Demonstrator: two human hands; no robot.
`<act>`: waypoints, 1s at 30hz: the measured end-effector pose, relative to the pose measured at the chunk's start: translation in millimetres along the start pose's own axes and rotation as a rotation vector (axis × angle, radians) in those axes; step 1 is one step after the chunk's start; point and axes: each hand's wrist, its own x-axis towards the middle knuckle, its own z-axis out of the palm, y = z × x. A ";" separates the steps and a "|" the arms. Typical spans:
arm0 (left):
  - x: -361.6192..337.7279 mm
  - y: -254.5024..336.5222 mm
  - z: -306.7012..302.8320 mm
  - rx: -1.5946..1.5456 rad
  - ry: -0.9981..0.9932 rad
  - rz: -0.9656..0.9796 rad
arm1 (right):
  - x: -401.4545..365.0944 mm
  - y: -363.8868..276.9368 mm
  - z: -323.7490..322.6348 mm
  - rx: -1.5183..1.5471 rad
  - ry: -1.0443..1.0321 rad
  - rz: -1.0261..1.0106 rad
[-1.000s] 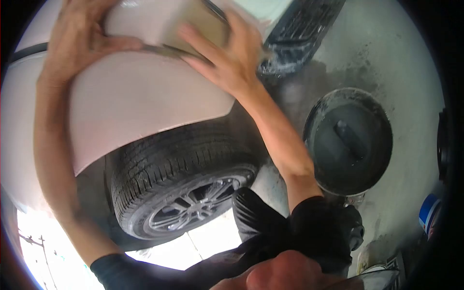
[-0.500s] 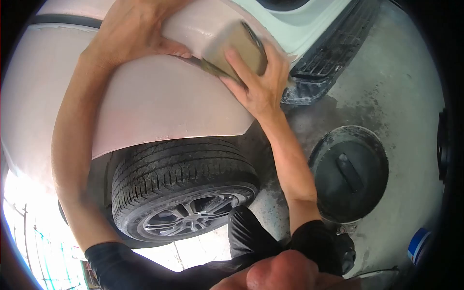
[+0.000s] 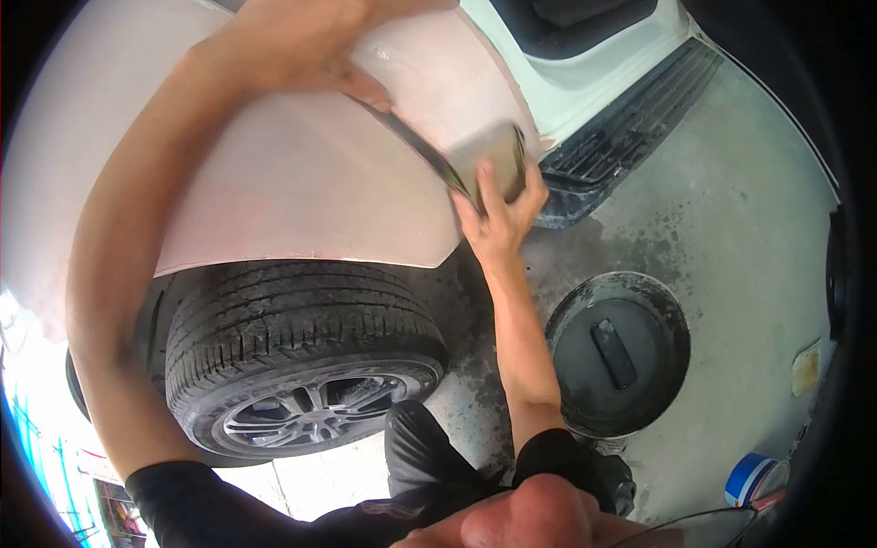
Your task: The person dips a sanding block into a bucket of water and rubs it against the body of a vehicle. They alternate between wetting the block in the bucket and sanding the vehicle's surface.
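My right hand (image 3: 501, 212) is wrapped round a tan sanding pad (image 3: 496, 164) with dark edges, pressed against the pale pink panel (image 3: 320, 183) of a vehicle, beside a dark gap at the panel's edge. Up at the top, my left hand (image 3: 311, 46) rests on the panel, its thumb lying near the upper end of that gap. The other left fingers are partly out of view, and whether they grip anything is unclear.
Below the panel is a tyre with a spoked wheel (image 3: 311, 402). A black running board (image 3: 621, 128) extends at the upper right. On the floor stand a round bucket (image 3: 681, 365) of grey water with a dark block (image 3: 612, 353) in it, and a blue-and-white can (image 3: 751, 479).
My right hand and the pad have moved down along the panel edge, towards its lower corner. The whole view has shifted slightly, and my left hand appears a little further right.
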 end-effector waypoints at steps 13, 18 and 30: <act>5.3 6.8 -8.0 0.019 -0.044 -0.056 | -65.4 29.9 10.6 0.031 0.032 0.151; 7.7 21.9 -19.1 0.100 -0.104 -0.144 | -1.8 6.3 5.3 -0.063 -0.018 0.082; 18.3 37.6 -24.1 0.144 -0.159 -0.199 | -42.8 21.6 10.1 0.047 0.091 0.166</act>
